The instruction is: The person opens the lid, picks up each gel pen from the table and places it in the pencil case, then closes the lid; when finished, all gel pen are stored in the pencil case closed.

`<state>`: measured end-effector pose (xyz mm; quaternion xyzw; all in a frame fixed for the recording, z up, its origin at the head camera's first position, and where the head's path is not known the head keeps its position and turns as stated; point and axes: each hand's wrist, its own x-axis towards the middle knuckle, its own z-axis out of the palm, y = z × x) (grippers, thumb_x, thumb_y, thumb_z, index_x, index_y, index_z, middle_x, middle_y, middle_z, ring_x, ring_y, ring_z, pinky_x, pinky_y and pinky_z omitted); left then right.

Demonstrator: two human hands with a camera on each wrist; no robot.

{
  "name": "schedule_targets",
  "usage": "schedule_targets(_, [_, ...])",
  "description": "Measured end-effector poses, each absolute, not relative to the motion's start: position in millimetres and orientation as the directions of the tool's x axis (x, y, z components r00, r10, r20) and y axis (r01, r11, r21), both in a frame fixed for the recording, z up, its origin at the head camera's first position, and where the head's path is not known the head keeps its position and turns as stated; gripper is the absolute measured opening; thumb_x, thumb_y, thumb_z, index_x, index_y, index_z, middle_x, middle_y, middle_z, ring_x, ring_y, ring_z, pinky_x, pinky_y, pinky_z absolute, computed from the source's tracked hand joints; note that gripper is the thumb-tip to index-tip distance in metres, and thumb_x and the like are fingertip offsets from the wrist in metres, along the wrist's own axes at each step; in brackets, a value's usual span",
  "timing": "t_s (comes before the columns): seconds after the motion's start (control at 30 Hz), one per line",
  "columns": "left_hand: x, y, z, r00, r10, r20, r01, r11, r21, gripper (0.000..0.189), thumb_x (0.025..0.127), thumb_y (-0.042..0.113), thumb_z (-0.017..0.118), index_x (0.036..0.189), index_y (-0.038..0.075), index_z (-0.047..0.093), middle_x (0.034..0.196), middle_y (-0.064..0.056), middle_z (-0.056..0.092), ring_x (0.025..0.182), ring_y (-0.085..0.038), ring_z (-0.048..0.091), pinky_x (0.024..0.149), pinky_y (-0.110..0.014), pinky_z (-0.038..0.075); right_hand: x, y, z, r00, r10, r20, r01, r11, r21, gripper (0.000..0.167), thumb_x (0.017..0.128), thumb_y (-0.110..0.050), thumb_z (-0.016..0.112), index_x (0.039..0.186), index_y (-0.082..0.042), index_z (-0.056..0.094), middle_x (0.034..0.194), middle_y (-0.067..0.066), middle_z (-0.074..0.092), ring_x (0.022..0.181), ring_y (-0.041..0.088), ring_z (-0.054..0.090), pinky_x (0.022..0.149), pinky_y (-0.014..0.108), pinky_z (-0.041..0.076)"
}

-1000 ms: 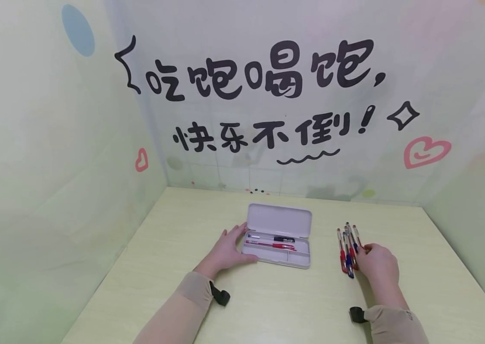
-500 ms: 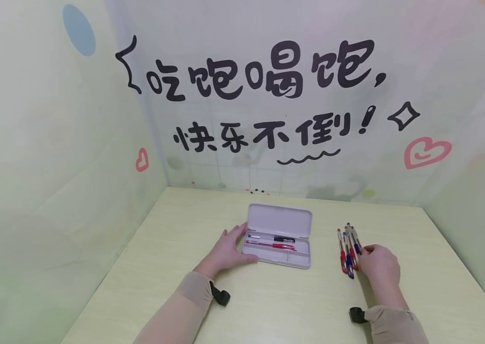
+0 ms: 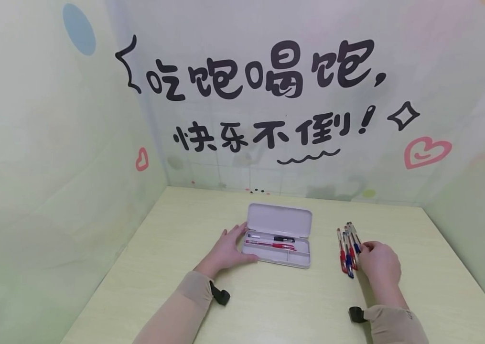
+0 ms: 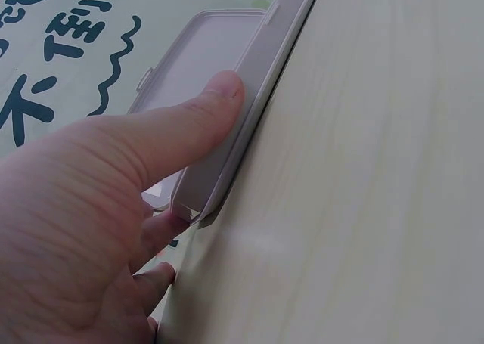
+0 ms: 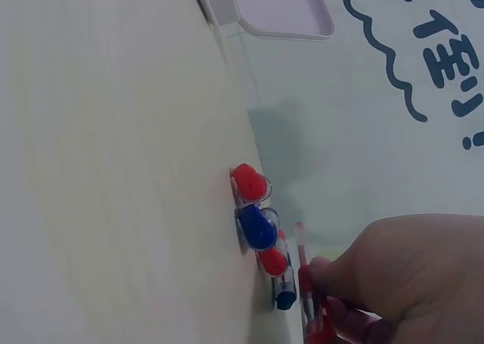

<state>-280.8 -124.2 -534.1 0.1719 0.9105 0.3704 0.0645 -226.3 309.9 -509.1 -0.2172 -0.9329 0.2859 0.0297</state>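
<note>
An open, pale lilac pencil case (image 3: 300,259) lies on the table with its lid raised. Inside its rear compartment are a black pen (image 3: 284,239) and a red pen (image 3: 283,246). My left hand (image 3: 223,253) holds the case's left end, thumb (image 4: 193,125) along the front wall and fingers around the end. To the right, a bunch of several red and blue gel pens (image 3: 348,255) lies on the table. Beside it, my right hand (image 3: 381,265) pinches a red gel pen (image 5: 306,287), clearest in the right wrist view; its lower part is partly hidden by the fingers.
The pale wooden table (image 3: 276,306) meets a printed cloth wall (image 3: 225,172) at the back, and similar walls stand left and right. The case's front compartments, one long and one short, show no pens. Black wrist cameras (image 3: 221,297) sit on both sleeves.
At the bunch's right side, a blue pen has shifted slightly left and shows more beside the right fingers. The right hand has barely moved; the left hand and case stay put.
</note>
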Motion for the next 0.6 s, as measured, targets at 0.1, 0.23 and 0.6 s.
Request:
schedule_targets(0.1, [-281, -124, -534, -0.933, 0.359, 0.007, 0.261, 0.664, 0.701, 0.117, 0.081, 0.053, 0.096, 0.174, 0.019, 0.034, 0.178, -0.004, 0.042, 0.172, -0.036, 0.025, 0.145, -0.057, 0.005, -227, 303, -504, -0.908, 0.42, -0.005, 0.351, 0.754, -0.555, 0.04, 0.111, -0.025, 0.054, 0.137, 0.002, 0.07, 0.127, 0.033, 0.069, 0.097, 0.042, 0.068, 0.063, 0.04, 0.05])
schedule_targets(0.23, [-280, -124, -534, -0.935, 0.353, 0.002, 0.253, 0.665, 0.703, 0.117, 0.081, 0.053, 0.096, 0.175, 0.02, 0.033, 0.178, -0.004, 0.042, 0.172, -0.037, 0.024, 0.144, -0.059, 0.006, -227, 285, -498, -0.912, 0.396, 0.103, 0.27, 0.771, -0.577, 0.036, 0.111, -0.023, 0.057, 0.134, -0.001, 0.073, 0.126, 0.029, 0.065, 0.098, 0.043, 0.066, 0.065, 0.042, 0.049])
schedule_targets(0.6, [-282, -126, -536, -0.931, 0.364, 0.02, 0.273, 0.658, 0.701, 0.118, 0.08, 0.053, 0.096, 0.174, 0.02, 0.034, 0.178, -0.004, 0.042, 0.172, -0.038, 0.025, 0.144, -0.059, 0.004, -234, 229, -494, -0.923, 0.161, 0.349, -0.05, 0.85, -0.525, 0.018, 0.105, -0.012, 0.07, 0.116, -0.003, 0.081, 0.11, 0.02, 0.072, 0.097, 0.04, 0.069, 0.082, 0.056, 0.057])
